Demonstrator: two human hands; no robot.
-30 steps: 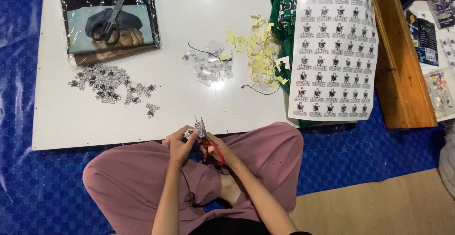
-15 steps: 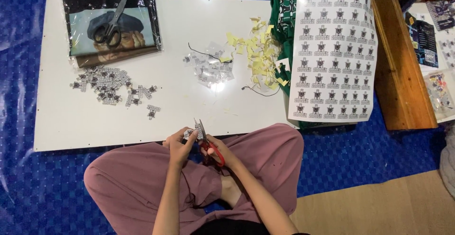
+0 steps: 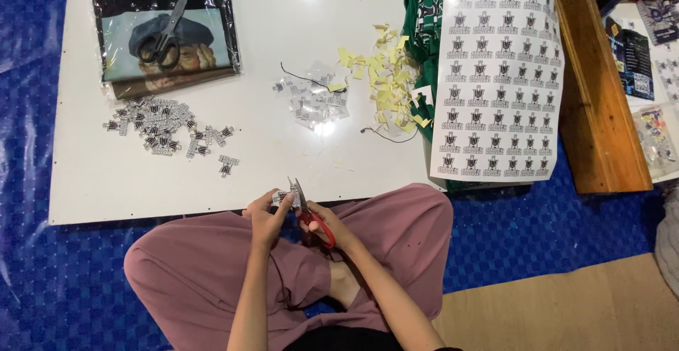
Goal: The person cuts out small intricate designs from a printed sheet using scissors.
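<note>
Still: right hand (image 3: pixel 327 225) scissors (image 3: pixel 311 213) trimming sticker (image 3: pixel 284 197), left hand (image 3: pixel 265 216) unmoved.

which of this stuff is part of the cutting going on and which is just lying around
In use:
left hand holding a small sticker
right hand working red-handled scissors
sticker sheet
pile of cut stickers
yellow paper scraps

Lying about:
black scissors on a bagged picture
wooden box
green cloth

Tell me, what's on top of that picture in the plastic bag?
A pair of dark-handled scissors lies on the bagged picture. More flat things are stacked under the picture, but only their edges show, so what they are stays hidden.
</note>
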